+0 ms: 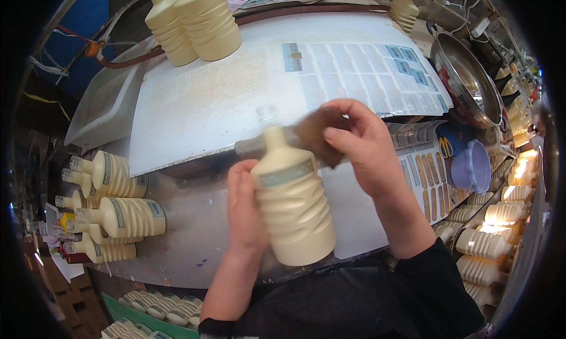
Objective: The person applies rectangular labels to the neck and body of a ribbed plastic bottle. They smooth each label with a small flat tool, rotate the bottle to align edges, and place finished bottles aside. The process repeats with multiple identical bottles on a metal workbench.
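A cream plastic bottle (295,212) with rippled sides and a clear threaded neck is held upright, slightly tilted, in front of me. My left hand (243,200) grips it along its left side, fingers partly behind it. Around its shoulder runs a grey-green label band (287,173). Between the thumb and fingers of my right hand (362,141) is a flat brown piece (318,132), blurred, close to the bottle's upper right shoulder; whether it touches the bottle I cannot tell.
Several similar bottles (132,216) lie at the left; two more (209,23) stand at the back. A label sheet (354,73) covers part of the white board (206,97). At right are a metal pan (466,73), a purple basin (471,168), yellow-handled scissors (446,147) and rows of bottles (483,244).
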Demonstrator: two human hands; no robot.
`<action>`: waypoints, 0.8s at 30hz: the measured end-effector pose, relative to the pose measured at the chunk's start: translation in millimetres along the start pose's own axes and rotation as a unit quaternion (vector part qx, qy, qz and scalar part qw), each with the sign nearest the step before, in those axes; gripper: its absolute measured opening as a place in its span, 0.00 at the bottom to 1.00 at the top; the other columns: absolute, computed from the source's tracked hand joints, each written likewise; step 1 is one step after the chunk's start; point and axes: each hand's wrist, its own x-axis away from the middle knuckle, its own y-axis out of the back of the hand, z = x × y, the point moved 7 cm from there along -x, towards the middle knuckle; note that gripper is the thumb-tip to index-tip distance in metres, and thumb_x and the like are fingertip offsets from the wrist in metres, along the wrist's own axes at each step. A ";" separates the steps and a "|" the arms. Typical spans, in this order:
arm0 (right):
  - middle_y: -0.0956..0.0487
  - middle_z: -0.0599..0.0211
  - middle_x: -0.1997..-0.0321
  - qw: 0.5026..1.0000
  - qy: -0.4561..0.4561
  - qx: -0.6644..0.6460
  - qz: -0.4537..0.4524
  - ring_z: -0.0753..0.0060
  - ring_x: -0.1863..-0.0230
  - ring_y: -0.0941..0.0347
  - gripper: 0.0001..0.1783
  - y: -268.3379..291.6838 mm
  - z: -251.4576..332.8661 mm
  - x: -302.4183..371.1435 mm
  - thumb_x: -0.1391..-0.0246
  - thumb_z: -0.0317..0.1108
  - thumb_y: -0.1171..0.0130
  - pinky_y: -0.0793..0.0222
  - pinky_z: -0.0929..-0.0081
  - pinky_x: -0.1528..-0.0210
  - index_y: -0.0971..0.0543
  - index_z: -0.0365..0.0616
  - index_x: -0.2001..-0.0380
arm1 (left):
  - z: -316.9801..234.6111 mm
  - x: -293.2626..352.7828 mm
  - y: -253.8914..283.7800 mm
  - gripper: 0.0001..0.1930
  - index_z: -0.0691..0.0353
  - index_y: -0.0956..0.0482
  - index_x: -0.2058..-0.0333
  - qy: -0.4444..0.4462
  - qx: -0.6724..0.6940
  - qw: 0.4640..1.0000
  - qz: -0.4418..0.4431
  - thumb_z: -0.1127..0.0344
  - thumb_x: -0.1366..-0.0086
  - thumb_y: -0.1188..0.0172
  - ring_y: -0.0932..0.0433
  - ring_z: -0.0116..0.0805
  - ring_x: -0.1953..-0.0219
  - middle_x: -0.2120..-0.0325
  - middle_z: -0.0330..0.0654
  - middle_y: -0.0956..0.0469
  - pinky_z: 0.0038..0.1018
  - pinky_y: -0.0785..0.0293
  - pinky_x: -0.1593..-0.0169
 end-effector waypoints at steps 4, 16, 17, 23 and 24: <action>0.20 0.55 0.52 0.966 0.159 0.206 0.007 0.61 0.51 0.21 0.20 -58.2 29.4 3.7 0.35 0.32 0.48 0.27 0.67 0.46 0.33 0.39 0.42 | -3.5 1.9 -6.6 0.15 0.60 0.34 0.44 -0.004 -0.070 0.998 -0.008 0.60 0.23 0.49 0.25 0.29 0.50 0.52 0.40 0.26 0.29 0.27 0.44; 0.22 0.53 0.50 0.923 0.214 0.312 -0.072 0.61 0.52 0.23 0.21 -2.6 -18.3 -3.8 0.34 0.29 0.46 0.27 0.67 0.48 0.32 0.39 0.39 | 0.3 5.9 -5.8 0.16 0.61 0.36 0.41 -0.020 -0.094 0.995 -0.007 0.69 0.25 0.50 0.31 0.28 0.46 0.46 0.42 0.32 0.29 0.32 0.40; 0.22 0.54 0.49 0.919 0.239 0.304 -0.075 0.63 0.52 0.24 0.21 -0.8 -18.0 -3.3 0.33 0.29 0.46 0.28 0.68 0.48 0.33 0.39 0.39 | 0.4 5.9 -5.9 0.17 0.61 0.36 0.41 -0.023 -0.097 0.995 -0.007 0.69 0.25 0.50 0.31 0.28 0.46 0.46 0.42 0.32 0.29 0.31 0.40; 0.26 0.59 0.44 0.967 0.180 0.173 -0.048 0.71 0.46 0.28 0.22 -1.9 -8.4 -0.4 0.33 0.28 0.47 0.32 0.72 0.43 0.34 0.38 0.38 | 10.6 12.6 0.5 0.29 0.62 0.41 0.34 0.025 -0.109 0.994 0.011 0.62 0.28 0.42 0.28 0.33 0.41 0.42 0.45 0.30 0.32 0.29 0.38; 0.26 0.60 0.44 0.967 0.172 0.186 -0.038 0.72 0.46 0.29 0.22 -6.8 -8.9 1.8 0.33 0.28 0.48 0.32 0.72 0.43 0.35 0.38 0.38 | 13.1 14.5 1.6 0.32 0.62 0.42 0.33 0.025 -0.121 0.992 0.025 0.58 0.29 0.39 0.27 0.34 0.41 0.42 0.45 0.29 0.33 0.28 0.38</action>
